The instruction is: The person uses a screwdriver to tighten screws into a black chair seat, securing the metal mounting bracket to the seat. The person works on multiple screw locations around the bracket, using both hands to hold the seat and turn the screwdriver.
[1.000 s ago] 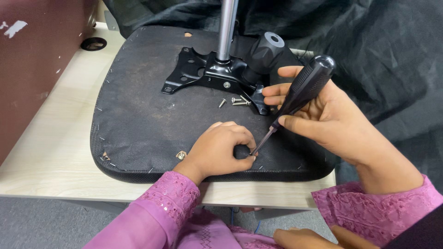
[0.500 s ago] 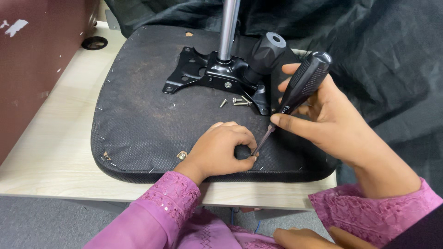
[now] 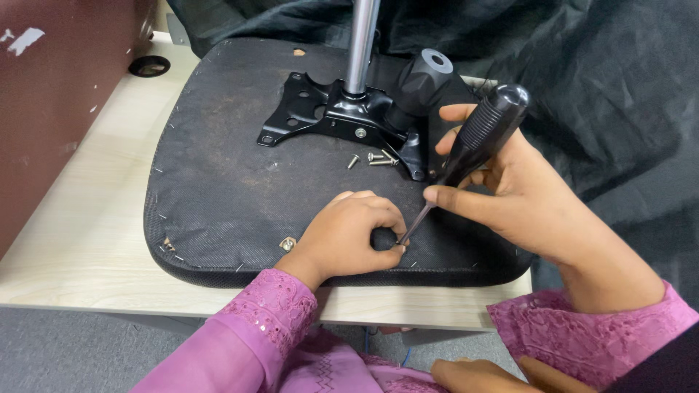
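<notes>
Black fabric underside of an office chair seat (image 3: 218, 182) lies face-down across the pale wood worktop (image 3: 80, 247), overhanging its near edge, so the screw points face up. Black metal mounting plate (image 3: 320, 116) sits toward the seat's far side with the chrome gas-lift column (image 3: 360, 44) rising from it and a black knob (image 3: 422, 76) beside it.

Right hand (image 3: 539, 204): fingers clamped around the black-handled screwdriver (image 3: 480, 135), held tilted, shaft running down-left to a tip near the seat's near edge. Forefinger lies along the lower handle, likely to steady the angle.

Left hand (image 3: 349, 236): fingers curled together around the tip, apparently pinching something small to hold it in line; what they hold is hidden.

Three loose screws (image 3: 375, 158) lie on the fabric just near of the plate, within reach. One fitted fastener (image 3: 288, 244) sits close to the near edge, left of the left hand.

Versus a second ago: both hands and the tip are in practically the same spot; handle angle barely changed. Screws unmoved.
</notes>
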